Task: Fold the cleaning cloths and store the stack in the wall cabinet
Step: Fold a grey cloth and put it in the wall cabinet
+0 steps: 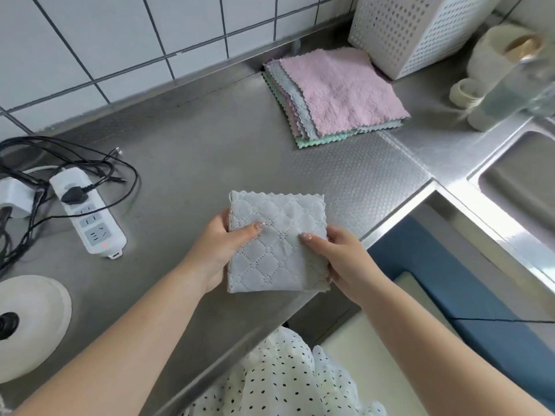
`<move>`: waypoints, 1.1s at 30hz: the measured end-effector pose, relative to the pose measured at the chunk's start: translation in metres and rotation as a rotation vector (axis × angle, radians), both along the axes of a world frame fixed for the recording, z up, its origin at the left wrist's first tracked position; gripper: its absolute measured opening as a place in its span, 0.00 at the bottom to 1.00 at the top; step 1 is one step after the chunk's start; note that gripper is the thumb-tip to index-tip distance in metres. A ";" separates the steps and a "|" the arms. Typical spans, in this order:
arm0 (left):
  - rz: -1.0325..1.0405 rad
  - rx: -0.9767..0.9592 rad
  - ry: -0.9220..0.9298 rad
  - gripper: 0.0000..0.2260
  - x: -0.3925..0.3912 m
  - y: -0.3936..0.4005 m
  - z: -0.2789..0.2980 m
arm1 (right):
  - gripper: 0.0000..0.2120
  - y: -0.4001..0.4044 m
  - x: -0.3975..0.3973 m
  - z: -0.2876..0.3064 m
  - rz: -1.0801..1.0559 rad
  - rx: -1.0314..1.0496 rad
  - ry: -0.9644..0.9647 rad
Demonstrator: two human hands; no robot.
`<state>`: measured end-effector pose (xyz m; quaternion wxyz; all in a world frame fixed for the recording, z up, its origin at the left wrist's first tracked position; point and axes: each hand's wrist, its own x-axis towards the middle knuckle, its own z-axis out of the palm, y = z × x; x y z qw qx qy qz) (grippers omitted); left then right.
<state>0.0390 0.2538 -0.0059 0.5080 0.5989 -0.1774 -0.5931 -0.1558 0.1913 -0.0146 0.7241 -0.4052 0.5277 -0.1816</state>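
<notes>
A folded grey quilted cloth (277, 232) with zigzag edges is held just above the steel counter (195, 151), near its front edge. My left hand (222, 250) grips its left side, thumb on top. My right hand (336, 256) grips its right side, thumb pressed on the top face. Farther back lies a pile of several flat cloths (336, 94), pink on top, grey and green beneath, fanned at the edges. No wall cabinet is in view.
A white power strip (87, 211) with black cables lies at the left. A white round lid (30, 322) sits at the near left. A white perforated basket (420, 28) stands at the back right, rolls of tape (468, 91) beside it. The sink (522, 187) is at the right.
</notes>
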 end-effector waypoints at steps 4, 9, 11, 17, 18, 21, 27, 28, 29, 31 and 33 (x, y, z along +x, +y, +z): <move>-0.122 0.014 0.085 0.19 -0.012 0.029 0.011 | 0.13 0.048 -0.014 0.017 -0.147 -0.014 -0.054; -0.311 -0.013 0.046 0.25 -0.037 0.071 0.026 | 0.12 0.124 -0.038 0.034 -0.328 -0.086 -0.015; -0.399 -0.046 0.034 0.24 -0.052 0.087 0.033 | 0.10 0.156 -0.052 0.041 -0.420 -0.115 -0.019; -0.648 -0.107 0.019 0.19 -0.115 0.120 0.052 | 0.09 0.241 -0.104 0.061 -0.712 -0.187 0.004; -0.715 -0.121 0.020 0.22 -0.133 0.126 0.056 | 0.09 0.260 -0.117 0.065 -0.787 -0.212 0.011; -0.866 -0.160 0.023 0.23 -0.172 0.143 0.066 | 0.08 0.302 -0.143 0.073 -0.949 -0.255 0.017; -1.216 -0.202 0.065 0.11 -0.269 0.212 0.083 | 0.12 0.420 -0.198 0.081 -1.289 -0.308 0.022; -1.273 -0.214 0.069 0.11 -0.285 0.230 0.085 | 0.14 0.443 -0.206 0.082 -1.346 -0.321 0.026; -1.335 -0.232 0.086 0.11 -0.305 0.254 0.088 | 0.15 0.473 -0.217 0.084 -1.414 -0.338 0.037; -1.410 -0.245 0.116 0.11 -0.330 0.287 0.088 | 0.13 0.514 -0.228 0.087 -1.508 -0.347 0.037; -1.498 -0.242 0.138 0.13 -0.360 0.332 0.092 | 0.10 0.565 -0.243 0.092 -1.610 -0.366 0.047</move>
